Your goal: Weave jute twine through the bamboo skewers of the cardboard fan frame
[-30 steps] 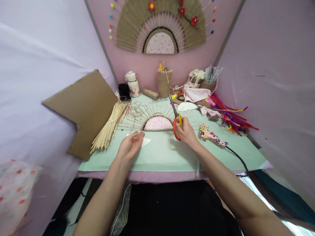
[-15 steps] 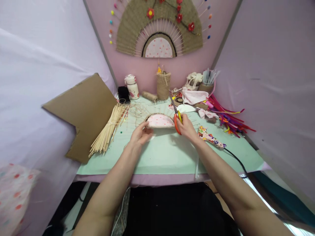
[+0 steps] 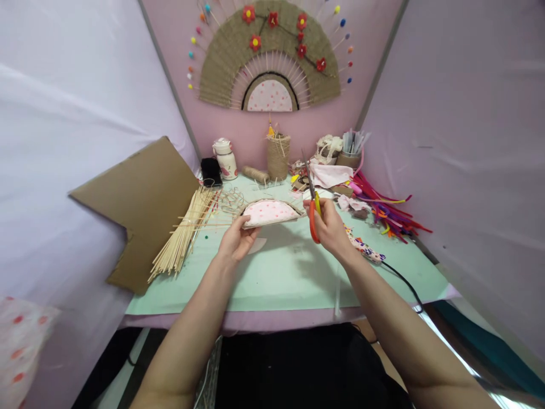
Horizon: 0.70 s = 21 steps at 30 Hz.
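My left hand point(image 3: 240, 236) grips the left end of a half-round fan base point(image 3: 271, 212), faced with white cloth with pink dots and edged in cardboard and dark trim. Thin sticks fan out from its curved edge, some reaching left over the table. In my right hand point(image 3: 331, 227) is a pair of scissors point(image 3: 314, 218) with red and yellow handles, blades pointing up and away. The scissors stand a little to the right of the fan base, apart from it. Whether the blades are fully closed is hard to make out.
A bundle of wooden sticks point(image 3: 183, 233) lies left beside a cardboard sheet point(image 3: 140, 199). A flower-patterned glue gun point(image 3: 368, 250) with a black cord lies right, near pipe cleaners point(image 3: 392, 207). At the back stand a white bottle point(image 3: 225, 159) and a twine spool point(image 3: 278, 158); a finished fan point(image 3: 217, 74) hangs above.
My right hand with the scissors has moved right, away from the fan base. My left hand has shifted slightly left with the base, which now tilts. The camera view has tipped upward.
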Tool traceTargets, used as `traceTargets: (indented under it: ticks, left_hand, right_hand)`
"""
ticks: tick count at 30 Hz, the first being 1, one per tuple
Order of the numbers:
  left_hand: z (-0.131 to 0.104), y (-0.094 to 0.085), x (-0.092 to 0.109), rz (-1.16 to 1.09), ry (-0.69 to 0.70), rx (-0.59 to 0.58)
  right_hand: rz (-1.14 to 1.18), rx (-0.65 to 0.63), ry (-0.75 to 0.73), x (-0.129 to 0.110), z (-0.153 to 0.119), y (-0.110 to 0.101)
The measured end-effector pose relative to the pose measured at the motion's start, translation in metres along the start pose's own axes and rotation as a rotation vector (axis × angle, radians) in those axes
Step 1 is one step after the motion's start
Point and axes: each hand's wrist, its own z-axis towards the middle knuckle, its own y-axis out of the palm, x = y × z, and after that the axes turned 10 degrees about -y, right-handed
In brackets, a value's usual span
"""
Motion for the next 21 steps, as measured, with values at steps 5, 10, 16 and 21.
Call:
traceTargets:
  ticks: [5,10,16,21]
  left_hand:
    - [-0.003,-0.001,0.004,-0.011,0.027,-0.130]
    - [0.004,-0.002,-0.007,-0.044,0.132,-0.174]
    - [0.011,-0.003,-0.012,-0.005,0.246,-0.279]
    - [0.013,-0.005,-0.009,0.012,0.299,-0.290]
  right_hand:
    - [-0.032,0.063,-0.021,-0.014,-0.012,-0.012]
    - [-0.044,0.151,0.044,-0.006,-0.025,-0.026]
    - [0.358,0.097,0.399,-0.021,-0.061,-0.015]
    - [0.624,-0.089,0.621,-0.039,-0.085,0.017]
